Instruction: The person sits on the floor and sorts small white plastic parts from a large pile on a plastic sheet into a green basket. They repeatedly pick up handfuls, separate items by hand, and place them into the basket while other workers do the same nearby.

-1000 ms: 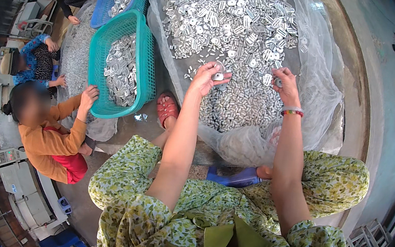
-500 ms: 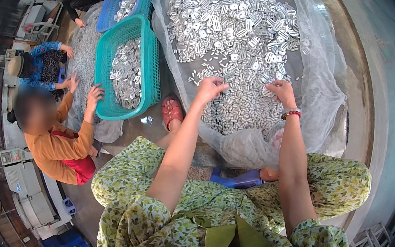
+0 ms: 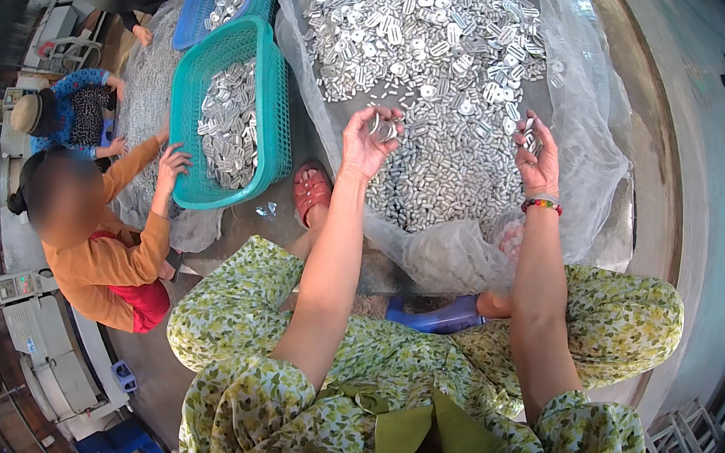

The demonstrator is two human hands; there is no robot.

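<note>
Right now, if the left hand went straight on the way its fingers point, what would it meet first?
Probably the pile of small silver metal pieces on the clear plastic sheet; the left hand sits raised above it, depth unclear.

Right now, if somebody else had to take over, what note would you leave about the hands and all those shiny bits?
Left hand: raised palm up over the heap, a few small silver metal pieces lying loose in it, fingers open.
Right hand: also raised, fingers curled round several of the same pieces.
Big heap of small silver metal pieces: lying on a clear plastic sheet straight ahead.
Teal plastic basket: to the left, partly filled with pieces; a co-worker's hand rests on its rim.
Blue plastic basket: farther back, also holding some.
Done: some pieces are in baskets.
Left: most of the heap.
</note>
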